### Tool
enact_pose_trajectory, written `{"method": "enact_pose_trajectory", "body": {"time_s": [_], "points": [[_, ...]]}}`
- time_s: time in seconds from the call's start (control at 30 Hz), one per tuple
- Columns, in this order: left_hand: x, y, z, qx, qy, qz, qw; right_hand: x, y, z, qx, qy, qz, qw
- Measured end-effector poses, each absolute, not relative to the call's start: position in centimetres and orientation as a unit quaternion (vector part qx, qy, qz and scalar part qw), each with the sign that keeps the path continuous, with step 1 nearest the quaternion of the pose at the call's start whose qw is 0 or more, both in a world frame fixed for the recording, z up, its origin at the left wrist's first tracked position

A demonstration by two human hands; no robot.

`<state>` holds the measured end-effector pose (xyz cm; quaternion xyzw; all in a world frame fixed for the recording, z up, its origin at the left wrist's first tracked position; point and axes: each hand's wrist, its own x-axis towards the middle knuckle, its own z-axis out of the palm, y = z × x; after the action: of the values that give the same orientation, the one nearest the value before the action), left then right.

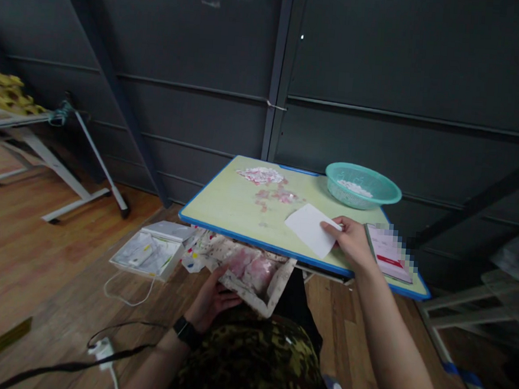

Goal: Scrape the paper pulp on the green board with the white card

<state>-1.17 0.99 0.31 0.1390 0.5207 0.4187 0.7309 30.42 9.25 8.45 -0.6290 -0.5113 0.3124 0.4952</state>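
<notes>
The person's left hand (216, 298) grips the near-left side of a stained, pale tray (252, 299) with pinkish contents. Farther out and to its right, the right hand (349, 236) pinches a white card (311, 228) over the yellow tabletop (219, 200); whether they touch is unclear. Just right of that hand lies a flat, partly blurred panel (384, 247). Beyond the hand sits a green basket (381, 192) holding white bits (354, 188); beyond and leftward, a pink-and-white heap (261, 174).
</notes>
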Motion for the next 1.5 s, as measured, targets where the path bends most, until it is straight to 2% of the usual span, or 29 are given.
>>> {"method": "enact_pose_trajectory", "body": {"time_s": [0.47,0.63,0.87,1.07,1.3,1.4,1.5], "points": [[-2.8,1.0,0.8,0.147,0.539,0.422,0.714,23.8,11.1,8.7,-0.548,-0.585,0.399,0.444],[-3.1,1.1,0.6,0.149,0.536,0.433,0.709,26.1,12.4,9.8,-0.578,-0.545,0.332,0.509],[-3.2,1.1,0.1,0.149,0.519,0.441,0.717,27.3,13.8,8.6,-0.6,-0.588,0.252,0.48],[-3.2,1.2,0.2,0.151,0.526,0.433,0.716,25.6,14.4,8.0,-0.575,-0.616,0.279,0.46],[-3.3,1.1,0.1,0.146,0.527,0.44,0.712,22.8,11.8,9.1,-0.523,-0.647,0.365,0.417],[-3.3,1.0,0.4,0.15,0.522,0.438,0.717,22.9,11.7,9.2,-0.524,-0.632,0.36,0.443],[-3.3,1.0,0.5,0.147,0.529,0.437,0.713,24.1,12.9,9.0,-0.55,-0.611,0.29,0.49]]}}
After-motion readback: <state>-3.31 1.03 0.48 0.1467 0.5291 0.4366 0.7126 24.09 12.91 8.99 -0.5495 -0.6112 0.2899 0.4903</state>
